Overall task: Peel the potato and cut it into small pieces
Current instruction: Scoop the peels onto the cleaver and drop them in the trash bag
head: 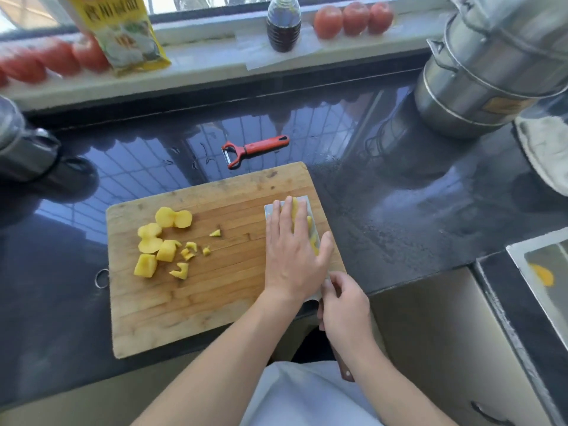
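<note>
Cutting is well along: the right hand [345,305] grips the cleaver [310,222] handle while the left hand [292,253], fingers flat, presses potato [295,210] onto the blade at the cutting board's [190,302] right edge. Cut pieces [159,241] lie left; next, probably, carrying that load off without spilling.

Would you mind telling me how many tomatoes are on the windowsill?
At least 6: three right of the dark bottle at; about three blurred at left; more possibly hidden.
</note>
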The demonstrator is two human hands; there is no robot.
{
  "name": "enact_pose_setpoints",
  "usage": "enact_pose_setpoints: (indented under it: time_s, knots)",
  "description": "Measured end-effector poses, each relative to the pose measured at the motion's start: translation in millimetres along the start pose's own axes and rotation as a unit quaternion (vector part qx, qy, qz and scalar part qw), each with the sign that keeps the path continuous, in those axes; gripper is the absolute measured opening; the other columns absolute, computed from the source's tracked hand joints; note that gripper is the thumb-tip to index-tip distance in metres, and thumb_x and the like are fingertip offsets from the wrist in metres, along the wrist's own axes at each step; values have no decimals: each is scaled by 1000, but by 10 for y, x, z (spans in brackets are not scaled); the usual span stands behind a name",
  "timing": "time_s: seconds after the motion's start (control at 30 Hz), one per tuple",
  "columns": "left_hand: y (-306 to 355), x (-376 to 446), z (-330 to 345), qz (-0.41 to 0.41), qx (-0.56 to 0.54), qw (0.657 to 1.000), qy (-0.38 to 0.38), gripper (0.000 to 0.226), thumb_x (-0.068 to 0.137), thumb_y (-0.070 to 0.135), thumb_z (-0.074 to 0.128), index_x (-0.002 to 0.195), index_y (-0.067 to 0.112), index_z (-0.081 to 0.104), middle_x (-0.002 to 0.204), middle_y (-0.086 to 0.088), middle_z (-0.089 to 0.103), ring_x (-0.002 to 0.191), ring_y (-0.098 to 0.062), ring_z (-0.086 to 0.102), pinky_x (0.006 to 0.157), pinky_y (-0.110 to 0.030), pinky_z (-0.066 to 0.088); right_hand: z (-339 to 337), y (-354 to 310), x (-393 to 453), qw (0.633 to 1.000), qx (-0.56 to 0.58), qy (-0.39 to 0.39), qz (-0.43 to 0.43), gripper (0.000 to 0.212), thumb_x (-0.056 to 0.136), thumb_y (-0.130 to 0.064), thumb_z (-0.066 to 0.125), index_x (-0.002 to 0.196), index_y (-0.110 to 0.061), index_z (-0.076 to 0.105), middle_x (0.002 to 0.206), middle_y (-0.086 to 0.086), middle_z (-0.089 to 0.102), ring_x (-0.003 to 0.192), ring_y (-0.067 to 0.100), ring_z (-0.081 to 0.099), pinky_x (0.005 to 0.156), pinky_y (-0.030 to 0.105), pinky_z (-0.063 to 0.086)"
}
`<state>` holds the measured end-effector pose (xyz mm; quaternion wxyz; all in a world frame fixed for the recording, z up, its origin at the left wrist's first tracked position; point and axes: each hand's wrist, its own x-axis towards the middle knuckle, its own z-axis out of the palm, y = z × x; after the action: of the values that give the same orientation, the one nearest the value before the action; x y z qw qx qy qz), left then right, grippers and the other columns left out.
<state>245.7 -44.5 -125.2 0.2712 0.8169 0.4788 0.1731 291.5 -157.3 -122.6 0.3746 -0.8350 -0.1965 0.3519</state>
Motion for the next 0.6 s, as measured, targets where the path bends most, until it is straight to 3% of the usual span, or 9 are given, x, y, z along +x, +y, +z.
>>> enact_pose_setpoints:
  time_s: [0.2, 0.33, 0.6]
  knots:
    - [221, -327, -325, -93, -26, 990, 105, 75, 99, 52, 32, 157, 5, 41, 167, -13, 33, 158, -25, 21, 130, -46, 19, -369, -250, -163, 988, -59, -110, -93, 22, 98, -25, 47, 80, -21, 59, 73, -1, 59, 71, 28, 60, 64, 44, 55]
    - [255, -760, -495, -162, -39, 969, 182, 73, 98, 49, 35, 155, 3, 43, 163, -15, 36, 154, -27, 25, 129, -47, 22, -477, -340, -391, 961, -124, -191, -158, 28, 101, -18, 49, 73, -18, 53, 81, -5, 55, 75, 17, 51, 68, 33, 43]
    - [0, -1946, -1140, -290, 3, 909, 300, 81, 94, 56, 34, 158, 7, 39, 169, -16, 28, 157, -31, 20, 129, -52, 17, -158, -393, -1419, 882, -208, -322, -274, 23, 102, -22, 45, 84, -19, 60, 89, -4, 57, 83, 10, 53, 75, 37, 45]
